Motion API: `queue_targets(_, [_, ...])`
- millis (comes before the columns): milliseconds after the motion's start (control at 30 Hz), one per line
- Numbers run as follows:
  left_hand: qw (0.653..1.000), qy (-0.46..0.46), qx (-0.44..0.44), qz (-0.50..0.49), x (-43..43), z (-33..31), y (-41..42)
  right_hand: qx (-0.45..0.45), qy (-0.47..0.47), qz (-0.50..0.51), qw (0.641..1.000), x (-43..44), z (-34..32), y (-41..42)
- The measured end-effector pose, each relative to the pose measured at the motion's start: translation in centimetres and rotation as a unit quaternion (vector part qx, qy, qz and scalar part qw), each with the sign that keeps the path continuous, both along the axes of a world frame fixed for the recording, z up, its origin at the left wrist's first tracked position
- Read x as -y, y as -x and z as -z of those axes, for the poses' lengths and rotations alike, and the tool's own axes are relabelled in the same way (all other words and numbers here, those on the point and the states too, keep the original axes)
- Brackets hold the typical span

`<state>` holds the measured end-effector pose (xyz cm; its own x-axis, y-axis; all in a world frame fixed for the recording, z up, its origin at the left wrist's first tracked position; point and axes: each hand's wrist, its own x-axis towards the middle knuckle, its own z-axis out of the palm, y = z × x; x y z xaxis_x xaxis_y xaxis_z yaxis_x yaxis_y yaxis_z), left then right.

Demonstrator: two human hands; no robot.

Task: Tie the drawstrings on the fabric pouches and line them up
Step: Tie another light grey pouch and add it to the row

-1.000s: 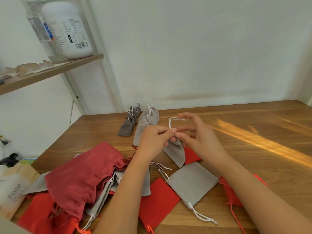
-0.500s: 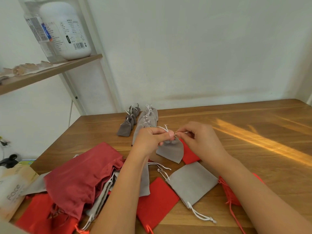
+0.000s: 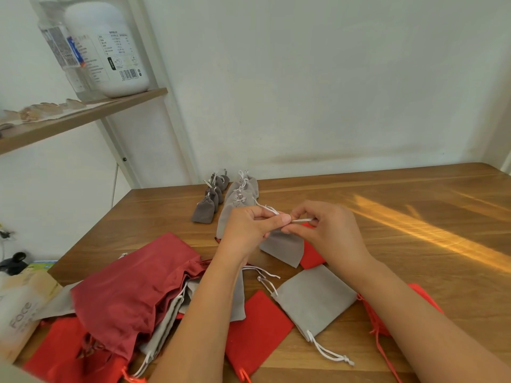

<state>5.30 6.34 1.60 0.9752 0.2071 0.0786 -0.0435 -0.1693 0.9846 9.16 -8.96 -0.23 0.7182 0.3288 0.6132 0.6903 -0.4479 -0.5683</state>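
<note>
- shelf (image 3: 83,117), 10 o'clock in view: white bottle (image 3: 110,51) stands on it.
- loose pouch pile (image 3: 132,286), 8 o'clock from the hands, on the desk (image 3: 387,217): dark red, red and grey, overlapping.
- tied grey pouches (image 3: 206,210), 11 o'clock from the hands, in two rows towards the wall. Small ones left, bigger ones right.
- left hand (image 3: 246,230): grip closed, thumb and fingers pinching the drawstring (image 3: 302,220) at the neck of the held grey pouch (image 3: 282,247).
- held grey pouch: mid-desk, hangs at 6 o'clock between both hands, over a red pouch (image 3: 312,255). Can't tell if its bottom touches.
- right hand (image 3: 331,233): grip closed, pinching the drawstring end. The cord is taut towards the left thumb at 9 o'clock.
- flat grey pouch (image 3: 312,299), 6 o'clock from the hands: its cord lies loose.
</note>
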Motion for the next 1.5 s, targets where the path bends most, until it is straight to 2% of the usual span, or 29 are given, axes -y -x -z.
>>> queue_targets(167, [0.999,-0.019,0.041,0.021,-0.1,0.0,0.0,-0.050,-0.071,-0.041,0.995,-0.2,-0.1,0.0])
queue_targets(300, [0.998,-0.007,0.050,0.027,-0.3,-0.1,0.0,-0.167,-0.125,-0.086,0.974,-0.2,-0.3,0.0])
queue_targets(400, [0.998,0.024,0.050,0.034,-0.3,-0.3,0.0,-0.207,-0.136,-0.114,0.962,-0.1,-0.3,-0.4])
queue_targets(600, [0.994,0.048,0.027,0.090,-1.0,-0.2,0.1,-0.206,-0.140,-0.117,0.961,0.2,-0.2,-0.4])
queue_targets(833, [0.991,0.080,0.037,0.105,-1.0,-0.2,0.0,-0.246,-0.192,-0.173,0.934,0.0,-0.5,-0.1])
queue_targets(1000, [0.996,-0.007,0.067,0.067,-0.6,-0.5,0.2,-0.239,-0.173,-0.168,0.941,-0.1,-0.2,-0.2])
queue_targets(1100, [0.995,-0.032,0.082,0.043,-0.3,-0.4,0.2,-0.210,-0.151,-0.134,0.957,-0.1,0.0,-0.2])
queue_targets(1267, [0.995,0.096,0.024,-0.012,-0.1,0.0,-0.3,-0.062,-0.090,-0.052,0.993,-0.4,0.1,0.2])
queue_targets(1500, [0.986,0.163,-0.007,-0.019,0.3,0.2,-0.4,0.100,-0.048,-0.030,0.993,-0.4,0.6,-0.2])
